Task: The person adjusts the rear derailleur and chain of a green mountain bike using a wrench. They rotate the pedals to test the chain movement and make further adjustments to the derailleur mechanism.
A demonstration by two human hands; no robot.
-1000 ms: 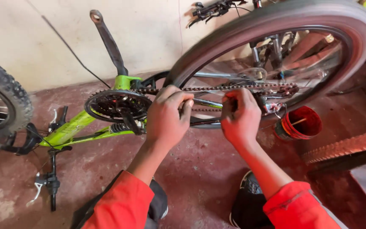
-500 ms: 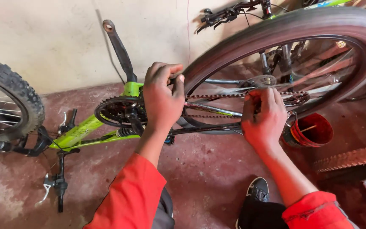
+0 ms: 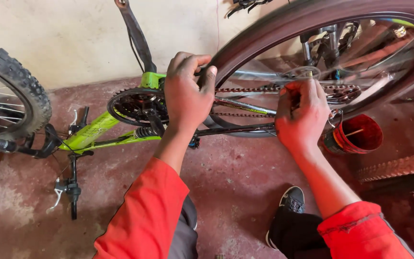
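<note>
Beside the upturned green bicycle (image 3: 97, 132), his left hand (image 3: 185, 91) grips the rear tyre (image 3: 274, 33) tight; his right hand (image 3: 300, 115) seems to pinch the chain (image 3: 245, 89), near a red tub (image 3: 358, 134).

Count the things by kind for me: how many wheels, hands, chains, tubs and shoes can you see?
Wheels: 2, the rear wheel and the knobbly front wheel
Hands: 2, the left hand and the right hand
Chains: 1, the chain
Tubs: 1, the red tub
Shoes: 1, the black shoe
Total: 7
</note>
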